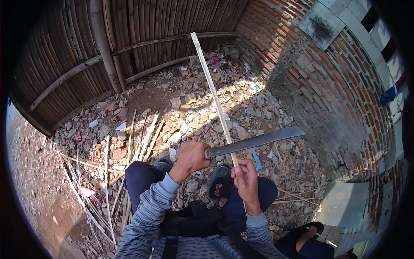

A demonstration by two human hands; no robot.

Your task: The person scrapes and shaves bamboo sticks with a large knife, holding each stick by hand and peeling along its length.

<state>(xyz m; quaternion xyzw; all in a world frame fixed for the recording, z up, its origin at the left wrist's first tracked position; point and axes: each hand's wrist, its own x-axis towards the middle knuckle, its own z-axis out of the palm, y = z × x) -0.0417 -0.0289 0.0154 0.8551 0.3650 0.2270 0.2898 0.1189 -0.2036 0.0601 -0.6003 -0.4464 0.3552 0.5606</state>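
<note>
- Gripping the handle of a long machete (258,140), the left hand (192,157) is closed in a fist just left of the frame's centre; the grey blade runs out to the right, tilted slightly upward.
- The right hand (246,181) is closed around the lower end of a thin bamboo strip (212,88), just below centre — the strip rises from the fist toward the upper middle of the frame.
- The blade crosses the strip just above the right hand; whether the edge is in the bamboo cannot be told.
- Both forearms wear striped grey sleeves (148,211), and the dark-trousered knees (140,175) sit below the hands.
- A sandal (217,183) shows between the knees.
- Loose bamboo slivers (144,138) lie on the rubble ground (185,97) left of centre.
- A bamboo-slat fence (129,39) fills the upper left; a brick wall (319,77) curves down the right.
- A second person's leg (302,237) shows at the lower right edge.
</note>
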